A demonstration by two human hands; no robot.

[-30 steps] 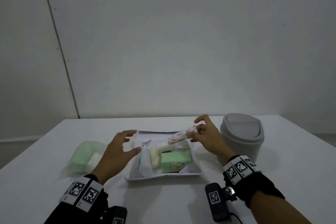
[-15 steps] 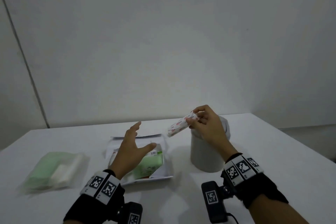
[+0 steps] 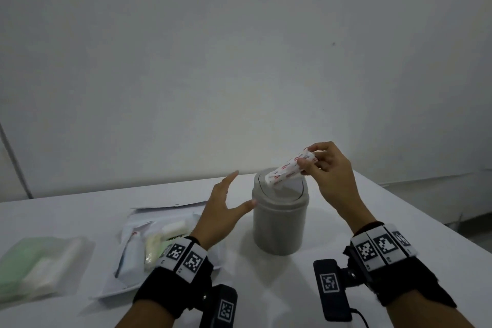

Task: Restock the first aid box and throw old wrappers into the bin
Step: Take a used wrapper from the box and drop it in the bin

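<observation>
Our right grip (image 3: 330, 176) pinches a white-and-red paper wrapper (image 3: 286, 169) at the grey swing-lid bin (image 3: 279, 224), not yet dropped; our left grip (image 3: 222, 210) is spread and empty, restocking undone.

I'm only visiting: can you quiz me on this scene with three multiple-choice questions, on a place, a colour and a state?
1. The wrapper's lower end is: A in the box; B at the bin's lid; C on the table.
2. The bin is: A grey; B green; C red.
3. The left hand is: A open, empty; B holding a green packet; C pinching the wrapper.
Answers: B, the right hand aims it at the lid; A, its body is grey; A, fingers spread, holding nothing.
</observation>
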